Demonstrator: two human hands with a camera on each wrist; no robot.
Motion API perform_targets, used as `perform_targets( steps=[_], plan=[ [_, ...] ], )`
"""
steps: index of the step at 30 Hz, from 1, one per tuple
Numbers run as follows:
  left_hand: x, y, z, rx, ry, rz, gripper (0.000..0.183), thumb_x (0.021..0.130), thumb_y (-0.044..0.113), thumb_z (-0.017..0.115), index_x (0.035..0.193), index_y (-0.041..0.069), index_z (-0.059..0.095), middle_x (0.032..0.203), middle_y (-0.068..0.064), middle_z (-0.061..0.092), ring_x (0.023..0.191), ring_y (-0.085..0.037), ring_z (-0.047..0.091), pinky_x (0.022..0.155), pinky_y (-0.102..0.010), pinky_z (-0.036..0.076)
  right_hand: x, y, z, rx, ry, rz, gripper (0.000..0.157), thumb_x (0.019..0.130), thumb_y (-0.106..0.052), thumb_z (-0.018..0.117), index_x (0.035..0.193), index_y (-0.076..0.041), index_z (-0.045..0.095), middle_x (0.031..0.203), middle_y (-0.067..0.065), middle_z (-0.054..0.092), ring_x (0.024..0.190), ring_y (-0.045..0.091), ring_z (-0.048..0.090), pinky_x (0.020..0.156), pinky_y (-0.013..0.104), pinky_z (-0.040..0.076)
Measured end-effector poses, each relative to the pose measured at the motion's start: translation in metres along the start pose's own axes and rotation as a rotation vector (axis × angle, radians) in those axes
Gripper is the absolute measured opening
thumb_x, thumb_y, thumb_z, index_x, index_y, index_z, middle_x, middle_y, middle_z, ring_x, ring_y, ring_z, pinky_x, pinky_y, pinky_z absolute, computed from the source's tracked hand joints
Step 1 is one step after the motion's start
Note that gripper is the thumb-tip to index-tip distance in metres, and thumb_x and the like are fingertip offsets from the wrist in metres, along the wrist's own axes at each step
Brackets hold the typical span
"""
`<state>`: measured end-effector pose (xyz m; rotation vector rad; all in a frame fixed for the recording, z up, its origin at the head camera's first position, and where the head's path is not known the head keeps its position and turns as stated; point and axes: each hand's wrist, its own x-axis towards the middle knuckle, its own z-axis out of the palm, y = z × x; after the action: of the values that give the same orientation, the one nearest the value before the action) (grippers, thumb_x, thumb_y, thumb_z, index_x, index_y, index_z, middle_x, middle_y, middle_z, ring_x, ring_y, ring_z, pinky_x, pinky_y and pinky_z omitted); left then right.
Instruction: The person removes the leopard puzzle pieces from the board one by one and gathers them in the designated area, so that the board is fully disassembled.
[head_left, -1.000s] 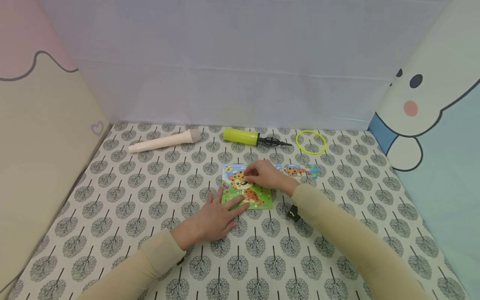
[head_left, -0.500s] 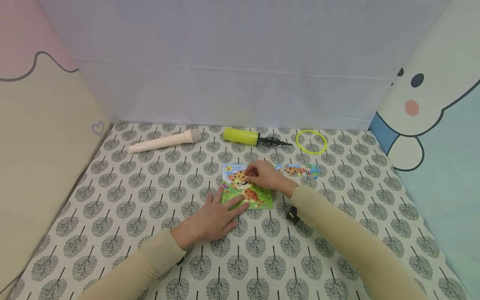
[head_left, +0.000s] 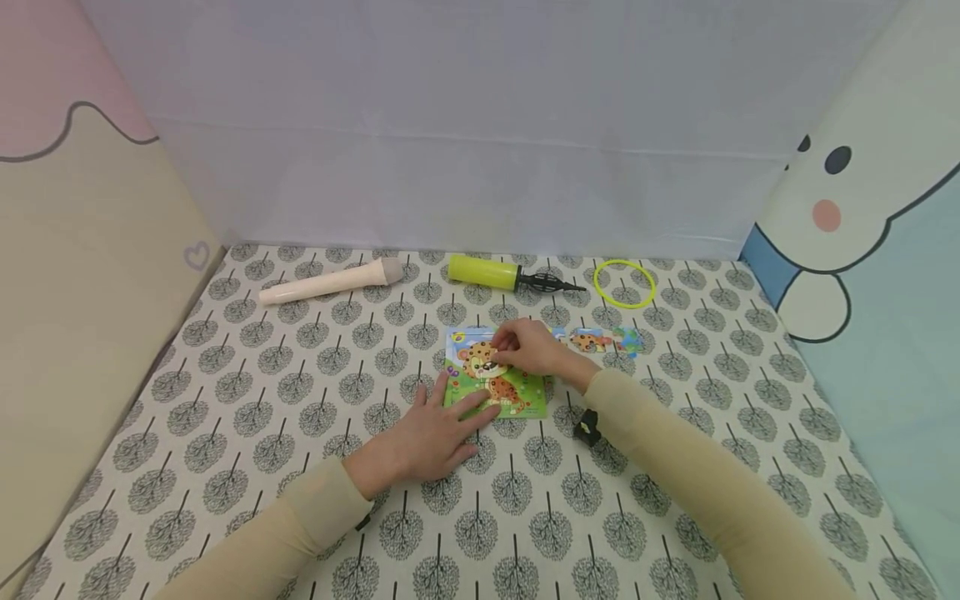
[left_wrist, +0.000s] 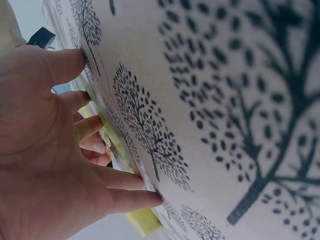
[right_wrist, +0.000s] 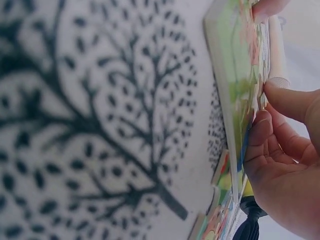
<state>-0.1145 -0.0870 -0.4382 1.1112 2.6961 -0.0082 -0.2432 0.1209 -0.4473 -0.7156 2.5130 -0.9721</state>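
A leopard jigsaw puzzle (head_left: pixel 528 400) in a bright green and blue board lies flat on the tablecloth in the head view. My left hand (head_left: pixel 435 437) rests with fingers spread over its lower left edge. Over the upper right part of the picture, my right hand (head_left: pixel 528 346) pinches a puzzle piece (right_wrist: pixel 261 92) between thumb and fingertips, against the board. Most of that piece is hidden by the fingers. Right of the board lie loose puzzle pieces, one spotted orange (head_left: pixel 588 342) and one blue-green (head_left: pixel 627 340).
Along the back lie a pale baton-like stick (head_left: pixel 326 283), a yellow-green hand pump (head_left: pixel 483 272) with a black nozzle, and a yellow-green ring (head_left: pixel 624 284). The tree-print tablecloth (head_left: pixel 300 433) meets a pale curtain (head_left: pixel 480 192) behind and printed cloth walls on both sides.
Both hands stay nearly in place on the puzzle. The right fingers shift only slightly, and the whole view drifts a little.
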Motion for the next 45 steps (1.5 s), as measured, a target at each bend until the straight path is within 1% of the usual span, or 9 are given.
perform_targets(
  steps=[8, 17, 21, 30, 34, 39, 41, 45],
  plan=[
    [0.001, 0.001, 0.001, 0.004, -0.008, -0.004, 0.061, 0.099, 0.050, 0.039, 0.153, 0.027, 0.022, 0.157, -0.002, 0.016, 0.131, -0.060, 0.010, 0.099, -0.072, 0.020, -0.002, -0.003, -0.002, 0.002, -0.014, 0.005, 0.019, 0.088, -0.017, 0.071, 0.101, -0.006, 0.064, 0.086, -0.001, 0.063, 0.077, 0.013, 0.060, 0.068, 0.026, 0.052],
    [0.002, 0.002, 0.001, 0.008, -0.012, -0.003, 0.061, 0.099, 0.050, 0.039, 0.153, 0.027, 0.022, 0.158, -0.002, 0.017, 0.131, -0.060, 0.010, 0.099, -0.072, 0.021, -0.003, 0.000, -0.001, 0.009, -0.006, -0.010, 0.018, 0.088, -0.018, 0.072, 0.100, -0.008, 0.063, 0.087, -0.002, 0.063, 0.077, 0.012, 0.061, 0.068, 0.027, 0.052],
    [0.002, 0.002, 0.001, 0.016, -0.016, -0.005, 0.061, 0.099, 0.050, 0.038, 0.153, 0.028, 0.022, 0.158, -0.002, 0.016, 0.130, -0.061, 0.010, 0.098, -0.072, 0.021, -0.003, -0.001, -0.002, 0.026, -0.007, 0.003, 0.019, 0.087, -0.019, 0.072, 0.100, -0.009, 0.063, 0.087, -0.002, 0.063, 0.077, 0.013, 0.061, 0.068, 0.027, 0.053],
    [0.001, 0.002, 0.000, 0.022, -0.018, -0.007, 0.061, 0.099, 0.050, 0.038, 0.154, 0.028, 0.020, 0.158, -0.002, 0.015, 0.131, -0.060, 0.010, 0.099, -0.072, 0.021, -0.005, -0.004, -0.006, 0.092, -0.016, -0.002, 0.019, 0.087, -0.016, 0.072, 0.102, -0.007, 0.064, 0.087, 0.001, 0.064, 0.077, 0.016, 0.061, 0.067, 0.031, 0.053],
    [0.001, 0.002, -0.001, 0.019, -0.030, -0.015, 0.062, 0.099, 0.051, 0.037, 0.154, 0.029, 0.018, 0.158, -0.001, 0.014, 0.131, -0.060, 0.009, 0.100, -0.071, 0.020, -0.006, -0.004, -0.008, 0.139, -0.008, -0.019, 0.018, 0.087, -0.014, 0.072, 0.102, -0.006, 0.065, 0.088, 0.001, 0.064, 0.080, 0.016, 0.061, 0.072, 0.031, 0.053],
    [0.001, 0.001, 0.001, 0.014, -0.043, -0.021, 0.062, 0.099, 0.051, 0.036, 0.154, 0.030, 0.016, 0.158, 0.000, 0.012, 0.132, -0.059, 0.008, 0.100, -0.071, 0.019, -0.007, -0.004, -0.009, 0.230, -0.010, -0.050, 0.015, 0.088, -0.010, 0.070, 0.101, -0.003, 0.065, 0.088, 0.005, 0.065, 0.080, 0.020, 0.062, 0.072, 0.034, 0.054],
    [0.001, 0.001, 0.001, 0.015, -0.043, -0.024, 0.062, 0.100, 0.051, 0.035, 0.154, 0.030, 0.015, 0.158, 0.000, 0.011, 0.132, -0.059, 0.007, 0.100, -0.070, 0.018, -0.008, -0.004, -0.010, 0.250, -0.008, -0.071, 0.015, 0.089, -0.009, 0.069, 0.101, -0.002, 0.065, 0.088, 0.006, 0.065, 0.081, 0.022, 0.063, 0.072, 0.035, 0.054],
    [0.001, 0.001, -0.001, 0.003, -0.030, -0.022, 0.062, 0.100, 0.050, 0.037, 0.154, 0.029, 0.017, 0.158, -0.001, 0.012, 0.132, -0.059, 0.007, 0.100, -0.071, 0.019, -0.013, -0.005, -0.013, 0.259, 0.003, -0.081, 0.013, 0.090, -0.009, 0.067, 0.102, -0.002, 0.065, 0.090, 0.006, 0.064, 0.083, 0.023, 0.063, 0.073, 0.035, 0.054]
  ],
)
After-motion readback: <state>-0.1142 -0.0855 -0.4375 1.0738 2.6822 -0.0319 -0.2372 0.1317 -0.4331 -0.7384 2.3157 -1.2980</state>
